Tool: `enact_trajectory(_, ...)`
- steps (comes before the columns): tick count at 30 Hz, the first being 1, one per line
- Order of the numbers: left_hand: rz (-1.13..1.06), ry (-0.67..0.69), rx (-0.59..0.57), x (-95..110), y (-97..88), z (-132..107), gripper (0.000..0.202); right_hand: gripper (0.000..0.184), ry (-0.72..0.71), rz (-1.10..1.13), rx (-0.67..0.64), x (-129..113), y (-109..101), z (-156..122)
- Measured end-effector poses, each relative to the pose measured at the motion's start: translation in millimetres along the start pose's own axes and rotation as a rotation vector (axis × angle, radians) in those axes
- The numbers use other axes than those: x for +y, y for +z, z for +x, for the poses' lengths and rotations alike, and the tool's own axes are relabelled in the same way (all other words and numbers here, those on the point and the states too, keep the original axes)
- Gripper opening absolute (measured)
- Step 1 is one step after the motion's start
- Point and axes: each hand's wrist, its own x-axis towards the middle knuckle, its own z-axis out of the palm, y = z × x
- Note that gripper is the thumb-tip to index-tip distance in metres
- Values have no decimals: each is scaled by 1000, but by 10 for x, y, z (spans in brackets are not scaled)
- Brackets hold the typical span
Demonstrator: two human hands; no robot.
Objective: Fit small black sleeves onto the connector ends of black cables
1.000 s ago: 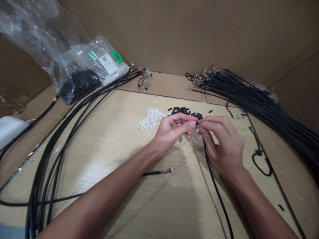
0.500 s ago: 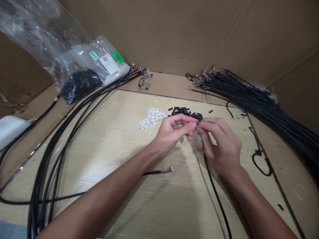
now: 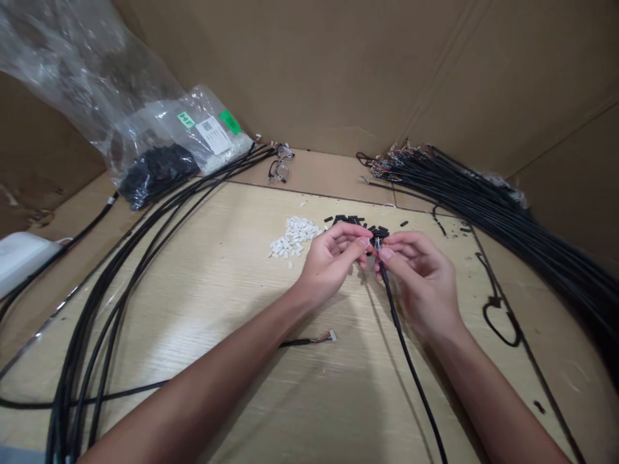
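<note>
In the middle of the table my left hand [image 3: 333, 258] has thumb and forefinger pinched together. Whatever is between those fingertips is too small to make out. Close beside it, my right hand [image 3: 423, 270] grips the black cable [image 3: 403, 341] near its upper end, where small wires [image 3: 378, 243] show between the two hands. The cable runs down to the lower edge of the view. Just behind the hands lie loose black sleeves [image 3: 380, 231], partly hidden by my fingers. A pile of small white connector housings [image 3: 294, 236] sits to the left of them.
A cable end with a white plug [image 3: 332, 335] lies under my left forearm. Looped black cables [image 3: 113, 283] and clear plastic bags [image 3: 159, 154] occupy the left. Eyeglasses [image 3: 279, 169] rest at the back, and a thick cable bundle [image 3: 488, 200] lies at right.
My right hand has turned and its fingers have moved slightly apart from the left fingertips, baring the wires at the cable's end. My left hand still pinches. The whole view has shifted slightly.
</note>
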Motion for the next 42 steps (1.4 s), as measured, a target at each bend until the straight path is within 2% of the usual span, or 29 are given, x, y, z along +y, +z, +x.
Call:
enact_trajectory(3,21,10,-5,18,4,-16,20,31,38,5,9,-13,8,9)
enact_trajectory(7,67,71,-53,21,19,-51,30,26,-21,-70,53,-43,51,3)
enact_trajectory(10,92,96,-78,9,28,-66,34,15,-122,-173,98,-39,77,-23)
enact_trajectory(13,143,110,-46,8,30,-66,33,6,-262,-298,127,-18,83,-59)
enact_trajectory(17,183,136,-20,20,34,-70,31,8,-410,-474,108,-5,66,-90)
enact_trajectory(21,201,152,-17,19,51,-86,26,11,-481,-553,107,-14,55,-93)
enact_trajectory(27,218,181,-7,14,51,-73,21,9,-440,-517,110,-19,58,-91)
enact_trajectory(32,241,198,10,24,50,-63,16,4,-318,-395,125,-8,107,-104)
enact_trajectory(37,217,190,-16,7,59,-70,14,18,-220,-185,148,28,146,-84)
enact_trajectory(39,213,185,-31,1,60,-75,13,20,-210,-161,116,36,129,-71)
enact_trajectory(42,221,193,-35,-1,59,-79,12,7,-204,-257,34,32,91,-60)
